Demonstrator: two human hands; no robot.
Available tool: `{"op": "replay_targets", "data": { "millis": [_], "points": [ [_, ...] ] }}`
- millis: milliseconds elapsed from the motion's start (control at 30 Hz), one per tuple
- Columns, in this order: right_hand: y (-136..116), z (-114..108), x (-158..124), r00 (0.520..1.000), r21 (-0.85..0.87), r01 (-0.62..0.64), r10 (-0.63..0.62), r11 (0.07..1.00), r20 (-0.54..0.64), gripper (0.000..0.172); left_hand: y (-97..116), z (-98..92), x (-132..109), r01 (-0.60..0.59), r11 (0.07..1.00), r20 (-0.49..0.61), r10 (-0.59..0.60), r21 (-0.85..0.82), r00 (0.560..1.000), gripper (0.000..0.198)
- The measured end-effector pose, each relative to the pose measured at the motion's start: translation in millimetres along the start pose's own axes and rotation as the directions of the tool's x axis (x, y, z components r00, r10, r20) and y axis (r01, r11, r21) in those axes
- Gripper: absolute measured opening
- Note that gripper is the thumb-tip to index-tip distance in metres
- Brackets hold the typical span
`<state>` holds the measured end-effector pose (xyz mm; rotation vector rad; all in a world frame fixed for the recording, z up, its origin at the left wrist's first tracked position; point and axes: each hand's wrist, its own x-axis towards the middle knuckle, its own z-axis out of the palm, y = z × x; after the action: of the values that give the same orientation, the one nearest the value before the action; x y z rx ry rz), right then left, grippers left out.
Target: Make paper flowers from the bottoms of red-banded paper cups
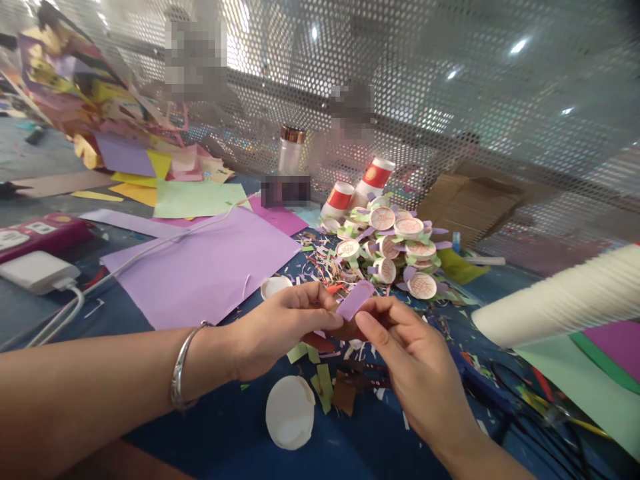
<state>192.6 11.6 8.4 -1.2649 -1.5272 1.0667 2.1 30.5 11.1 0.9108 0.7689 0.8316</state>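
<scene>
Pinching a small purple strip (354, 300) of paper between them, both hands meet just above the blue surface (225, 433). The left hand (285, 327) is curled almost closed, thumb and forefinger nipping the strip's lower end. The right hand (415, 373) is closed the same way from the other side, its thumb against the strip's near edge. A darker scrap seems to sit under the fingers, but it is too hidden to be sure what it is.

The strip sticks up at a slant, clear of the surface, with its rounded upper end free. It looks nearly weightless and soft. It would probably crease at a hard squeeze, tear if the two hands pulled apart, and drift off on a breath of air if let go. The safest hold is likely a light fingertip pinch at the lower end, flat on both faces and away from the rounded tip.

Around the hands lie paper scraps (325, 383) and a white paper disc (290, 412). Beyond them is a heap of cup-bottom flowers (395, 250), with a large purple sheet (205, 267) to the left and a stack of white cups (560, 297) lying on its side to the right.
</scene>
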Motion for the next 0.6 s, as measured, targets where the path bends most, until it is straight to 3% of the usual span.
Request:
{"op": "replay_targets", "data": {
  "millis": [233, 433, 600],
  "points": [
    [-0.6, -1.5, -0.6, 0.998, -0.036, 0.054, -0.054, 0.998, -0.016, 0.018, -1.4, -3.2, 1.7, -0.022, 1.000, -0.020, 0.021, -0.020, 1.000, 0.018],
    [1.0, -2.9, -1.2, 0.999, -0.004, -0.004, 0.004, 1.000, 0.044, 0.021, -2.7, -3.9, 1.3, -0.049, 0.999, 0.039, 0.049, 0.007, 0.998, 0.020],
    [0.8, -5.1, -1.3, 1.000, -0.019, -0.013, 0.013, 1.000, 0.022, 0.023, 3.4, -3.6, -2.0, -0.017, 0.999, 0.063, 0.015, 0.034, 0.998, 0.023]
  ]
}}
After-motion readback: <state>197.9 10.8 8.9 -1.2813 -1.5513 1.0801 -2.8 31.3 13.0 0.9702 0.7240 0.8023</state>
